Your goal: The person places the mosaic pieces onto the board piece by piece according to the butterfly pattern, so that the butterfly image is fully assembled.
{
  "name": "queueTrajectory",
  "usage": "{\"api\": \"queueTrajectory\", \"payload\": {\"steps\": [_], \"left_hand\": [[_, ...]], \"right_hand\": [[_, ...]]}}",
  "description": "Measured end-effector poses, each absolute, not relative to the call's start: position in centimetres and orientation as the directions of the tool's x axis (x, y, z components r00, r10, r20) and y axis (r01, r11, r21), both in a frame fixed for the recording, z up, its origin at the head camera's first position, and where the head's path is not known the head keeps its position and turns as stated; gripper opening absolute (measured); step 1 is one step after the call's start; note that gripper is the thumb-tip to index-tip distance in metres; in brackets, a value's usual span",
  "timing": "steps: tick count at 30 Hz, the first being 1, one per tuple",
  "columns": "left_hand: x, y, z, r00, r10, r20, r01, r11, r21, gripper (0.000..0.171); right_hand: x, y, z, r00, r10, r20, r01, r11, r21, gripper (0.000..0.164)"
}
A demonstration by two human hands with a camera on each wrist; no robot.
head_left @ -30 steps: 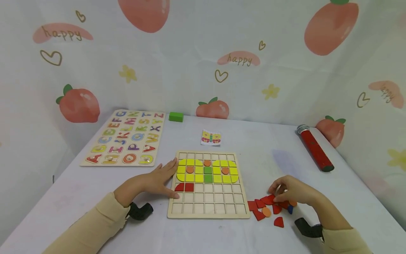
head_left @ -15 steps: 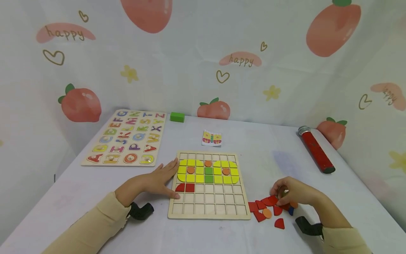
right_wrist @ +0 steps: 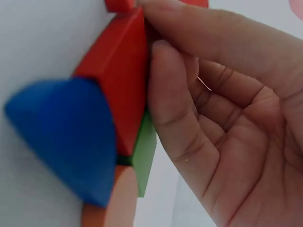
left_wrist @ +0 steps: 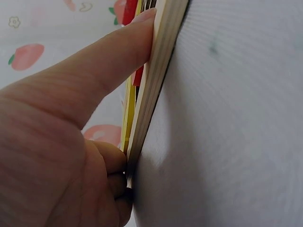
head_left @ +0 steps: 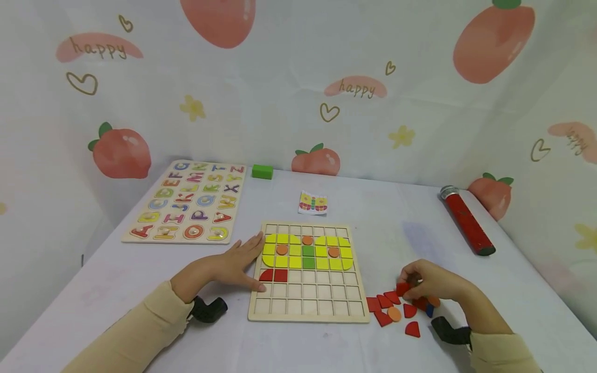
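My left hand rests along the left edge of a wooden grid board, thumb over its rim and fingers spread. Yellow pieces, green squares and orange discs fill its upper rows; a red quarter-round and red square lie below at left. Over a loose pile right of the board, my right hand pinches a red piece between thumb and fingers. In the right wrist view, a red piece, a blue piece and a green piece lie by the fingers.
A small picture card lies behind the board. An alphabet board is at the back left, near a green block. A red microphone lies at the right. Loose red pieces and an orange disc lie near the board's corner.
My right hand's fingers have closed on a red piece of the pile and tipped it up. My left hand stays on the board's edge. The view has shifted slightly.
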State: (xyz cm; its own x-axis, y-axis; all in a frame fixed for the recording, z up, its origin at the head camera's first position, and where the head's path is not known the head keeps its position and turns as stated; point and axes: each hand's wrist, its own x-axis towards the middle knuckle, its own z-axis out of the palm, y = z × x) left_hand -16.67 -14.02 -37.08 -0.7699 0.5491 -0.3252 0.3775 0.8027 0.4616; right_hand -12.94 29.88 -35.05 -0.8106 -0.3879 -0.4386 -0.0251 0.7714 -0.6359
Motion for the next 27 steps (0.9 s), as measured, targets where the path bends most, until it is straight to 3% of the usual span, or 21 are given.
{"api": "queueTrajectory", "payload": {"steps": [12,27], "left_hand": [[-16.6,-13.9,-37.1,-0.768,0.546,-0.335,0.376,0.807,0.454,0.117],[-16.7,-13.9,-37.0,-0.761,0.551,-0.342,0.373,0.803,0.464,0.117]], "right_hand": [[-14.5,27.4,-34.5,-0.847,-0.421,-0.323,-0.037,0.654,-0.755,0.033],[-16.5,18.8,-34.2,-0.815,-0.495,-0.300,-0.028,0.551,-0.834,0.026]]}}
